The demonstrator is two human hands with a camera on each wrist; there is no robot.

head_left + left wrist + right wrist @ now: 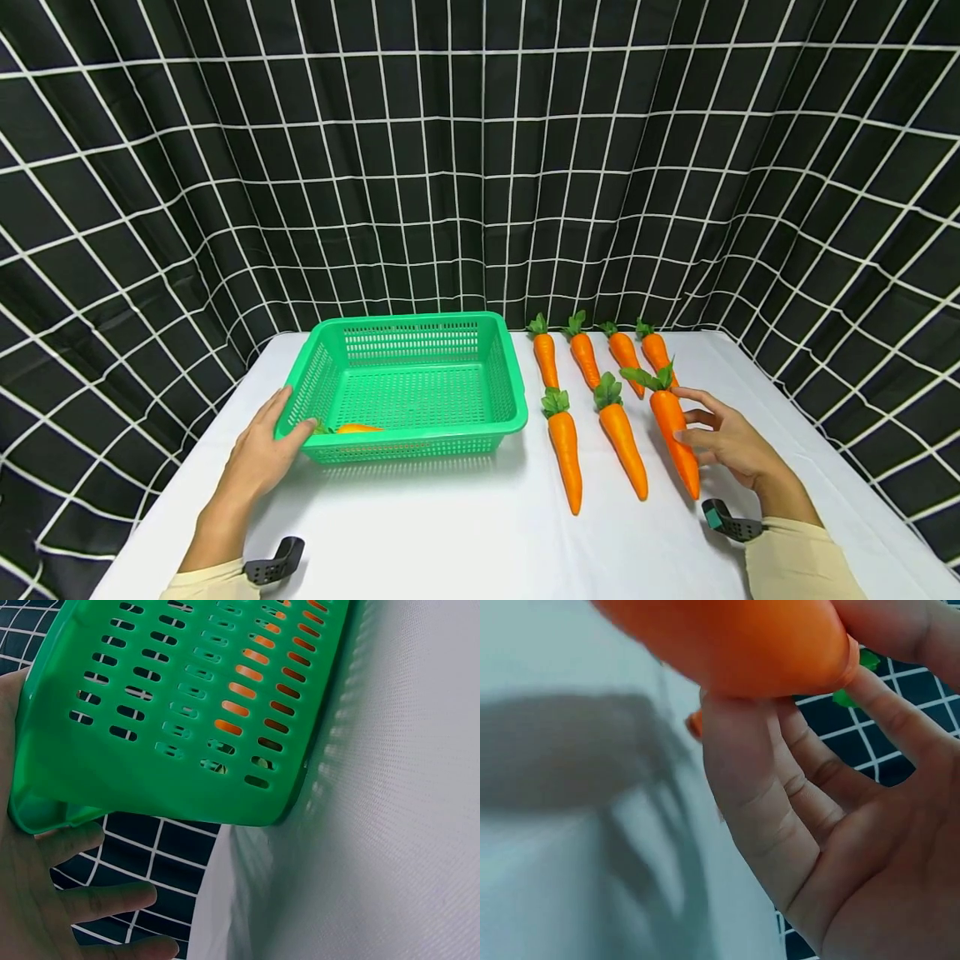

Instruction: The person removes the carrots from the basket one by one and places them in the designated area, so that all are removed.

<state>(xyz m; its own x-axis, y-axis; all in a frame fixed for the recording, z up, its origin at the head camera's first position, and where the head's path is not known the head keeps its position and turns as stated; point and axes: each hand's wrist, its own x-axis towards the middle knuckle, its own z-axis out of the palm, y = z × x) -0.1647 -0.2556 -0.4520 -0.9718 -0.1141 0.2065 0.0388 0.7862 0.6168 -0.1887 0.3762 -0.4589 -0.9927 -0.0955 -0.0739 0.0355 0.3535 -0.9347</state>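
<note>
My right hand (723, 437) pinches an orange carrot (675, 442) with green leaves between thumb and fingers. In the right wrist view this carrot (742, 645) hangs above the white cloth, its shadow beneath. At the left, my left hand (262, 450) holds the near-left corner of a green plastic basket (420, 435), thumb over the rim. The left wrist view has its other fingers (109, 900) spread straight outside the basket wall. Inside, against the near wall, lies a carrot (358, 428), mostly hidden by the rim.
Between basket and right hand, two carrots lie in the front row, a left one (566, 458) and a right one (624, 450). Several more, such as the leftmost carrot (546, 360), form a back row. A black gridded curtain (480, 167) surrounds the white table (450, 533).
</note>
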